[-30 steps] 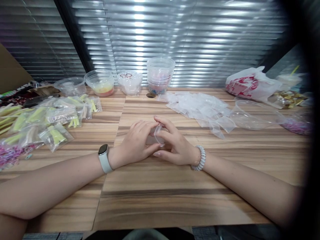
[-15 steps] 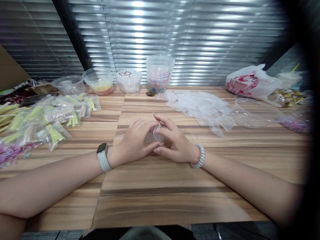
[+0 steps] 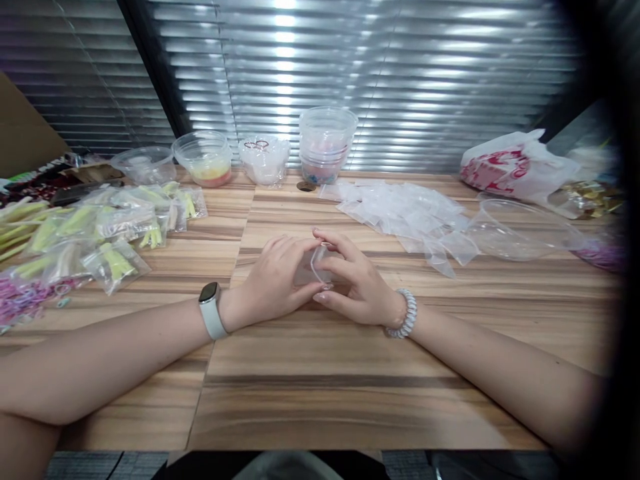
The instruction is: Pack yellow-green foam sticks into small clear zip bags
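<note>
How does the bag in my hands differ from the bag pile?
The held bag is single; the bag pile has many overlapping bags. The held bag is between the left hand and right hand; the bag pile lies farther off on the table. Fingers partly hide the held bag; no hand covers the bag pile. Both look translucent.

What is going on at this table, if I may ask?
A person's left hand holds a small clear bag, with the right hand at its edge. A pile of clear bags lies beyond the right hand; bags with yellow pieces lie to the left. Round tubs stand at the back of the table.
</note>
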`<state>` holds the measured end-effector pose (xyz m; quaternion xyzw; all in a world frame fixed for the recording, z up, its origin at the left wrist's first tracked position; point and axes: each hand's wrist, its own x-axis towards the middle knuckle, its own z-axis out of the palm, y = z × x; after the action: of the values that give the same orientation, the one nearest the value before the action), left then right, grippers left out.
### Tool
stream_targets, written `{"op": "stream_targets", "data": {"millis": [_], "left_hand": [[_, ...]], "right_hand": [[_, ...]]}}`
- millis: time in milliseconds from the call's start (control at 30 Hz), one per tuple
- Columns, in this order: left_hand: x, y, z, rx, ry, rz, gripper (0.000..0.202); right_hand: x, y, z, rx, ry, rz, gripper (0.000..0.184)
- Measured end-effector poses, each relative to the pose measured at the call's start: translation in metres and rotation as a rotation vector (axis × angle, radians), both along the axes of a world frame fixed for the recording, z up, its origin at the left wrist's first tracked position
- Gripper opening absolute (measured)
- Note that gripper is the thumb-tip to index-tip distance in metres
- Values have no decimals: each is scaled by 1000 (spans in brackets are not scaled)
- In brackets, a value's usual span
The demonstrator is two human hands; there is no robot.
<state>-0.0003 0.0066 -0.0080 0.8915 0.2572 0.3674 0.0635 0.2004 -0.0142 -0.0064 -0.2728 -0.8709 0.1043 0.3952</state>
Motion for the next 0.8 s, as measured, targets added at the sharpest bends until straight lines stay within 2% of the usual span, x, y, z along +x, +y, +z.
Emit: {"op": "stream_targets", "data": {"millis": [233, 600, 800], "left_hand": [[0, 1, -1, 2, -4, 11, 55], [1, -1, 3, 0, 13, -30, 27], [0, 2, 1, 6, 16, -20, 27]], "right_hand": [[0, 0, 1, -2, -23, -3, 28], [-1, 1, 0, -8, -31, 46, 31], [-1, 3, -1, 3, -43, 38, 23]]}}
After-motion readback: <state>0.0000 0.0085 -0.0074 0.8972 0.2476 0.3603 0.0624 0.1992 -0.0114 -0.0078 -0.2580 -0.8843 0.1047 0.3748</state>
